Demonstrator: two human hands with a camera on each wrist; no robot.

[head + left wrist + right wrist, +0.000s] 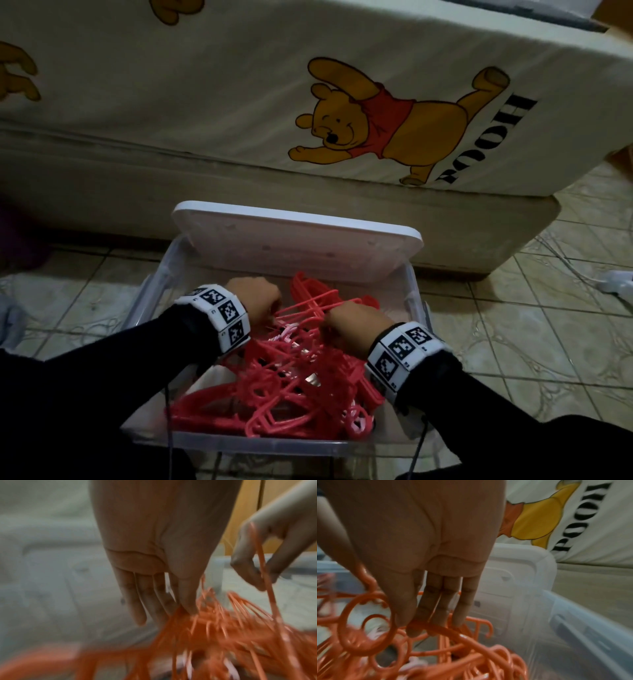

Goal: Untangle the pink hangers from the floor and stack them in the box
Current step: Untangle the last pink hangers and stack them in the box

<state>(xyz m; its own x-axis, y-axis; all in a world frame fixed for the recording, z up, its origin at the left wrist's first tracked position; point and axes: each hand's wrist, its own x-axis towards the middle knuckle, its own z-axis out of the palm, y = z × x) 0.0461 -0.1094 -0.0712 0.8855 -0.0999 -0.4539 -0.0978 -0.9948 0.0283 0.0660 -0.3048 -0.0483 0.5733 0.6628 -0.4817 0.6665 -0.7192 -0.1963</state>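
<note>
A tangled heap of pink hangers (291,383) lies inside a clear plastic box (274,443) on the tiled floor. Both hands are down in the box at the far side of the heap. My left hand (274,308) pinches thin hanger strands between thumb and fingers (181,609). My right hand (330,322) grips a curved hanger bar (447,630) between thumb and fingers (412,627); the left wrist view shows it pinching a thin pink bar (262,563). The wrist views are blurred.
The box's white lid (298,236) leans at the back against a bed (205,178) covered by a bear-print sheet (376,120). Tiled floor (513,325) surrounds the box. A white object (616,281) lies at the far right.
</note>
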